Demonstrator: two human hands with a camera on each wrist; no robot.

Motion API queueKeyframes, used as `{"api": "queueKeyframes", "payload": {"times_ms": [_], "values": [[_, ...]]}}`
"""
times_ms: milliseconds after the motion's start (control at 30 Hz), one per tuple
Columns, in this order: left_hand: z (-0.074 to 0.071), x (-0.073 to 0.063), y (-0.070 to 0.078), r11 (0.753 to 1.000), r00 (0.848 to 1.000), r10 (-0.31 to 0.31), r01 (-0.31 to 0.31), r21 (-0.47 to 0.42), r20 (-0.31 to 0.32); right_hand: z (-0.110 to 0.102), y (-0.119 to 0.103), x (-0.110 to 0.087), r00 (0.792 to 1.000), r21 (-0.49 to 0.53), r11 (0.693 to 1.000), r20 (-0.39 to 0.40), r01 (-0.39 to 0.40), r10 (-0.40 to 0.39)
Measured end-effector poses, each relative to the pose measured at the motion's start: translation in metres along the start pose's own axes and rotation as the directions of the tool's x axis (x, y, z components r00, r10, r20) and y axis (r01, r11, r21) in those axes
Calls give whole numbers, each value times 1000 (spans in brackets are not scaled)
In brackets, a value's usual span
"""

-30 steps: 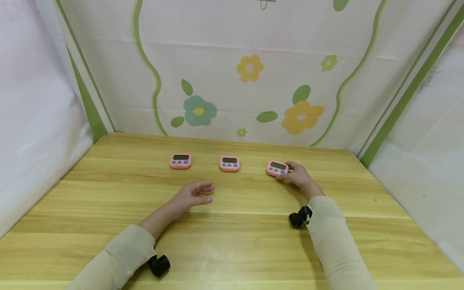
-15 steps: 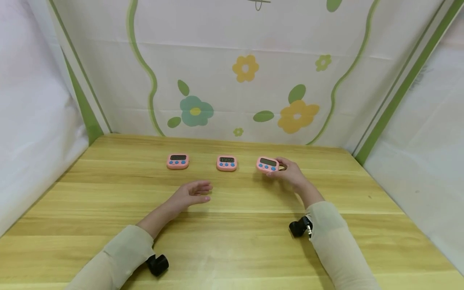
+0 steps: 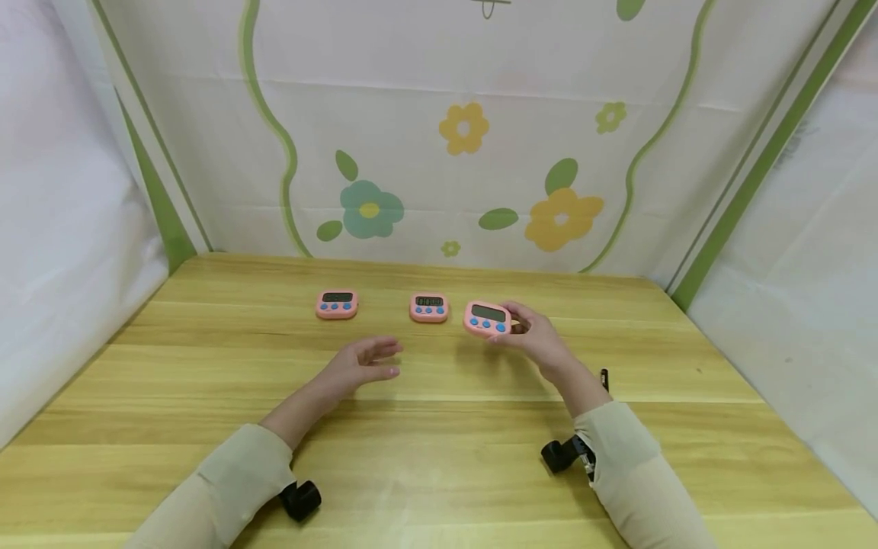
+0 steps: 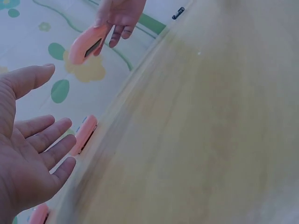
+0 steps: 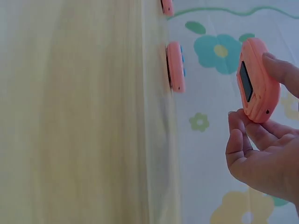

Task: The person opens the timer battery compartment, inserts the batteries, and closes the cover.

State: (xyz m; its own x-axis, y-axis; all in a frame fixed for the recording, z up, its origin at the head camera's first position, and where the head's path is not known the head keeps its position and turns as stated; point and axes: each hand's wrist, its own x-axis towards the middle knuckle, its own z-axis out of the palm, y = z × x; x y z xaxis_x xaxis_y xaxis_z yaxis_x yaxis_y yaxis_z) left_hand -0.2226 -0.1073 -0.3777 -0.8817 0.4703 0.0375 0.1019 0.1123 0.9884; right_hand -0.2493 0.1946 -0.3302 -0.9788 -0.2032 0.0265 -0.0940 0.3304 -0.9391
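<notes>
My right hand [image 3: 538, 341] holds a pink digital kitchen timer [image 3: 488, 320] by its right edge, raised above the table. Its screen looks blank, with blue buttons below it. In the right wrist view the thumb lies on one side of this timer [image 5: 261, 86] and fingertips support its lower edge; a dark rectangular patch shows on its back. A second pink timer [image 3: 428, 308], digits on its screen, lies to the left of the held one. Farther left is a third pink timer [image 3: 337, 304]. My left hand [image 3: 353, 368] hovers below these two, fingers relaxed, holding nothing.
A small black cylinder, perhaps a battery [image 3: 604, 380], lies on the wooden table [image 3: 425, 473] beyond the right forearm. Flower-printed white cloth [image 3: 411, 114] stands behind the table's back edge, with white cloth at both sides. Each wrist wears a black camera [image 3: 302, 500].
My right hand has lifted the right-hand timer off the table and brought it left, towards the middle timer. The small black cylinder has come into sight. My left hand has barely moved.
</notes>
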Motion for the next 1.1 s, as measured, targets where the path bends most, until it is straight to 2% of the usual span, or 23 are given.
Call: {"api": "queueKeyframes", "payload": {"times_ms": [267,500,667,867,1100], "values": [[6,-3,16,1000,999,15,-16,-17,-28,25,-13,-16,1000,109,994,25,-1,-2],[20,-9,25,994,994,111,-111,22,-6,46,-19,-29,998,229,973,69,-15,-1],[28,-11,25,993,993,114,-115,-24,-27,58,-21,-35,995,277,960,97,-26,-1],[34,-11,23,990,993,105,-109,-93,-46,66,-18,-37,993,254,967,119,-29,-2],[38,-9,20,986,994,108,-110,-126,-29,70,-13,-40,990,232,973,135,-8,-24]]}}
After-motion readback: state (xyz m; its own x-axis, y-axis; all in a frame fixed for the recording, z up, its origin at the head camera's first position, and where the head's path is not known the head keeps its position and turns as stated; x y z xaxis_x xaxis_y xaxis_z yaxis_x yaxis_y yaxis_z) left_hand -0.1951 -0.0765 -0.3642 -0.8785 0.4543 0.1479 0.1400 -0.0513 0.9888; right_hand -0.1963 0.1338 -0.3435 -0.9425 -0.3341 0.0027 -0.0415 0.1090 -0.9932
